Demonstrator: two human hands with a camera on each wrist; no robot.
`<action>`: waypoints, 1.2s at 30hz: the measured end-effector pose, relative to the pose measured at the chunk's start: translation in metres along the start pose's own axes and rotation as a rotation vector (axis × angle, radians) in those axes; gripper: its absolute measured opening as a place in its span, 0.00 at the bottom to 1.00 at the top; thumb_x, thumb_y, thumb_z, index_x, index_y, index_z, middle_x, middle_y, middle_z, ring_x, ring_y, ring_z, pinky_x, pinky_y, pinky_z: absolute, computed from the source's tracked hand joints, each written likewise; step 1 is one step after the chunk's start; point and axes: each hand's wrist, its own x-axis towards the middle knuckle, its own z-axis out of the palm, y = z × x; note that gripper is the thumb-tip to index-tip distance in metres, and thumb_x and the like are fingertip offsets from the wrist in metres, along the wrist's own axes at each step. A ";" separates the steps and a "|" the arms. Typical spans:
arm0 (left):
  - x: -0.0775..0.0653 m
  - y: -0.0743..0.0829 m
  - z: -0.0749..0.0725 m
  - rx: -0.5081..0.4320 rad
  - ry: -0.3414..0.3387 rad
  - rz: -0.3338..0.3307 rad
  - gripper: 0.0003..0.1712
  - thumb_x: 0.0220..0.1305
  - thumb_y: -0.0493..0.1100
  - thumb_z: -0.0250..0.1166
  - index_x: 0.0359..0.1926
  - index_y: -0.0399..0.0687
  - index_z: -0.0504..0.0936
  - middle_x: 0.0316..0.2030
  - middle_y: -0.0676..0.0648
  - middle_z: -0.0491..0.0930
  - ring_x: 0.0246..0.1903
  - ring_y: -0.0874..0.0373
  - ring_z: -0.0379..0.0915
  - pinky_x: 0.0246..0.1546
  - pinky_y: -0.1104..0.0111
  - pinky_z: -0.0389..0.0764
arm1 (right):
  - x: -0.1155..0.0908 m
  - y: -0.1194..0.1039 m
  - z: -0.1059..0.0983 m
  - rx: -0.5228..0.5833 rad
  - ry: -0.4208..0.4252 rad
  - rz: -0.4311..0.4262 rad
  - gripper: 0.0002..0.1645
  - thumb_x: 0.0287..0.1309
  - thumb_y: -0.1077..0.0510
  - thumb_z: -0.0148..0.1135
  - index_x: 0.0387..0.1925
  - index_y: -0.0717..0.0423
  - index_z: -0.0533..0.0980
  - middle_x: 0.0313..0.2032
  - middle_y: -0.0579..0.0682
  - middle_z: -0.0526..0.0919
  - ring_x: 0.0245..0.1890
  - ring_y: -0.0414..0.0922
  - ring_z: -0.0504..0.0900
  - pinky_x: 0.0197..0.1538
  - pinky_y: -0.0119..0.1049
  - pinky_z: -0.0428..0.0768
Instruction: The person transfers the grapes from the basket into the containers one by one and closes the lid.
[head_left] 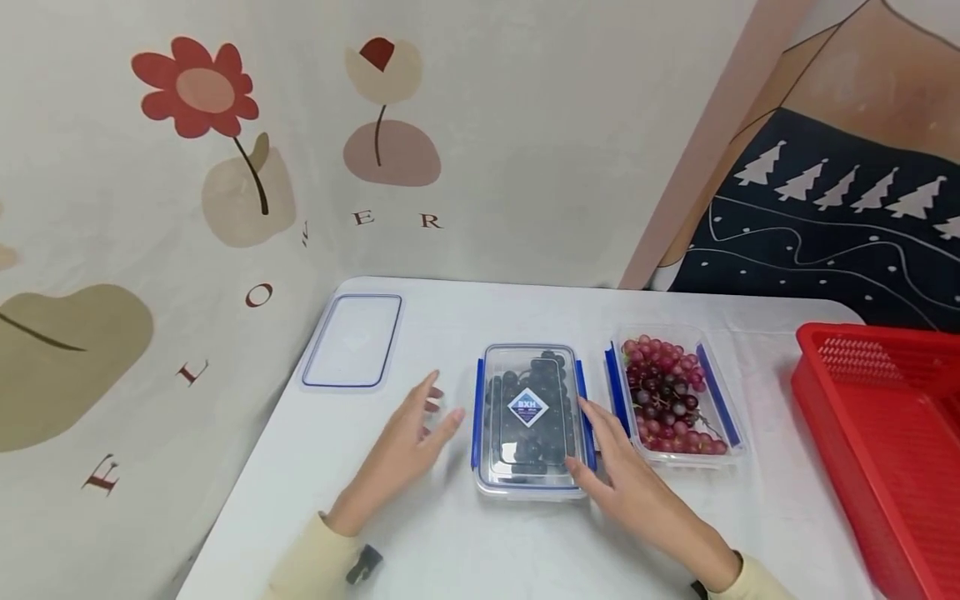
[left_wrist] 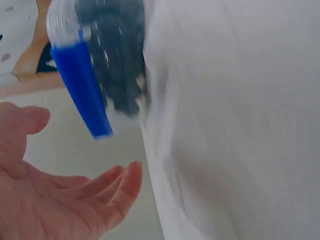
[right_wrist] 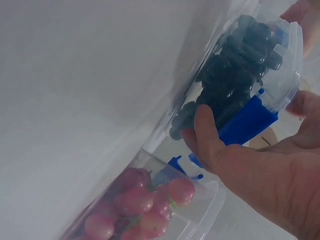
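A clear lidded box of dark grapes [head_left: 528, 417] with blue side clasps stands mid-table. My right hand [head_left: 587, 440] lies along its right side. The fingers stretch over the right clasp [head_left: 587, 417] and the thumb touches the near right corner. In the right wrist view the thumb [right_wrist: 204, 134] presses the box wall [right_wrist: 235, 65] just below the blue clasp [right_wrist: 248, 121]. My left hand [head_left: 438, 410] hovers open beside the left clasp [head_left: 477, 412], a small gap away. In the left wrist view its palm [left_wrist: 65, 195] faces the blurred blue clasp [left_wrist: 80, 85].
An uncovered clear box of red grapes [head_left: 675, 404] sits just right of my right hand and shows in the right wrist view too [right_wrist: 140, 205]. A loose blue-rimmed lid [head_left: 352, 340] lies at the far left corner. A red basket [head_left: 885, 442] fills the right edge. A flower-print cloth hangs behind.
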 end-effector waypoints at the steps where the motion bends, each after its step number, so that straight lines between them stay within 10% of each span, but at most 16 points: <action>1: 0.003 -0.005 -0.006 -0.002 0.026 0.011 0.45 0.82 0.54 0.64 0.84 0.34 0.57 0.66 0.33 0.76 0.60 0.39 0.78 0.57 0.47 0.84 | 0.000 0.000 -0.001 0.008 -0.009 0.006 0.52 0.80 0.38 0.62 0.89 0.46 0.47 0.85 0.61 0.50 0.79 0.71 0.58 0.65 0.80 0.68; 15: 0.055 -0.088 -0.084 0.100 0.341 -0.022 0.34 0.81 0.48 0.60 0.75 0.27 0.70 0.71 0.25 0.69 0.73 0.27 0.61 0.74 0.36 0.59 | 0.004 0.010 -0.013 0.125 -0.054 0.053 0.57 0.77 0.39 0.66 0.89 0.50 0.44 0.86 0.65 0.46 0.80 0.73 0.54 0.65 0.73 0.73; 24: 0.061 -0.122 -0.117 0.207 0.288 -0.085 0.29 0.81 0.41 0.57 0.72 0.23 0.70 0.72 0.19 0.62 0.73 0.19 0.55 0.70 0.27 0.55 | 0.015 0.010 -0.006 0.239 -0.096 0.040 0.62 0.72 0.47 0.73 0.89 0.49 0.42 0.86 0.64 0.43 0.74 0.71 0.68 0.68 0.64 0.76; 36: 0.085 -0.145 -0.131 0.218 0.130 -0.189 0.31 0.84 0.39 0.51 0.73 0.14 0.64 0.71 0.15 0.60 0.73 0.18 0.55 0.71 0.30 0.59 | 0.019 0.015 -0.003 0.380 -0.127 0.051 0.63 0.73 0.54 0.73 0.89 0.49 0.39 0.86 0.65 0.39 0.76 0.75 0.62 0.70 0.61 0.74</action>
